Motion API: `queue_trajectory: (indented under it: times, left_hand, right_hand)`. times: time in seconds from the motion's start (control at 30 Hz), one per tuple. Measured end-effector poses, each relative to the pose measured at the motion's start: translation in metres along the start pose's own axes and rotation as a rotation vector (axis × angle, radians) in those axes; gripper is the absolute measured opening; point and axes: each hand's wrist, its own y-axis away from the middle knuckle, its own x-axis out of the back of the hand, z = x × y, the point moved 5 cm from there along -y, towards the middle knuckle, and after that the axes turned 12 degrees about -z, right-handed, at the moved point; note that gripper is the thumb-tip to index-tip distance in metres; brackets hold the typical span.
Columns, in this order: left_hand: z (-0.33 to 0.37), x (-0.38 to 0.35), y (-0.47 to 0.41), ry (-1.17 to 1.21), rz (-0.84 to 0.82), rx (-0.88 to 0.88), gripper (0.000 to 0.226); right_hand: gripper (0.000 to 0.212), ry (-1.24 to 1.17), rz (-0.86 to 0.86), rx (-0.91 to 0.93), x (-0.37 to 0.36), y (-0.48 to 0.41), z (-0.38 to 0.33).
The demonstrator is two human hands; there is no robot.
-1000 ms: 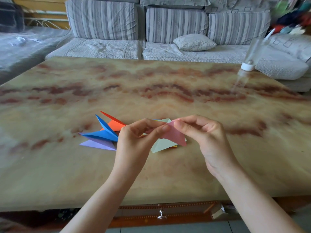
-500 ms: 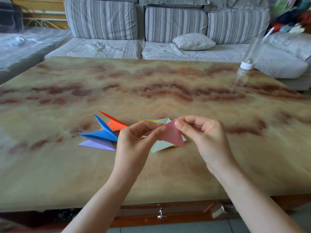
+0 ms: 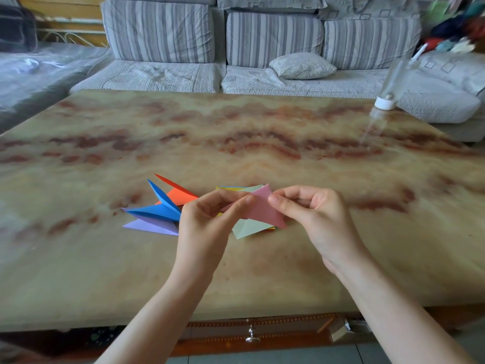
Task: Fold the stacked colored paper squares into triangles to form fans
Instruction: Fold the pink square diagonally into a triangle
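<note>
Pink folded paper (image 3: 262, 210) held up just above the marble-patterned table (image 3: 262, 143). Pinched at its left side between thumb and forefinger of the left hand (image 3: 207, 222), and gripped at its right edge by the right hand (image 3: 317, 216), fingers curled. Directly beneath, flat on the tabletop, the stack of unfolded squares: pale green sheet (image 3: 246, 229) on top, yellow edges (image 3: 227, 188) showing behind. Just left of the stack, partly hidden by the left hand, 3 folded pieces fanned out with tips pointing left and away: orange piece (image 3: 179, 196), blue piece (image 3: 161, 209), lavender piece (image 3: 154, 225). At the table's far right edge, a clear bottle (image 3: 392, 80) set cap down on its white cap. Beyond, a grey striped sofa (image 3: 162, 72) with 1 small pillow (image 3: 301, 65).
</note>
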Motion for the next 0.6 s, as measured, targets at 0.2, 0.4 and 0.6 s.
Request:
queue_trajectory:
  times: [0.2, 0.4, 0.6]
  left_hand:
    - [0.0013, 0.0059, -0.0015, 0.004, 0.025, 0.004, 0.020]
    - [-0.0003, 0.0020, -0.0015, 0.017, 0.016, 0.015, 0.018]
    - [-0.0036, 0.0018, -0.0027, 0.005, -0.034, 0.119, 0.015]
  right_hand:
    - [0.007, 0.005, -0.064, -0.059, 0.0021, -0.0002, 0.0025]
    - [0.007, 0.034, -0.067, -0.016, 0.0025, 0.0013, 0.0006]
    - [0.010, 0.063, -0.079, -0.025, 0.0024, 0.0008, 0.0031]
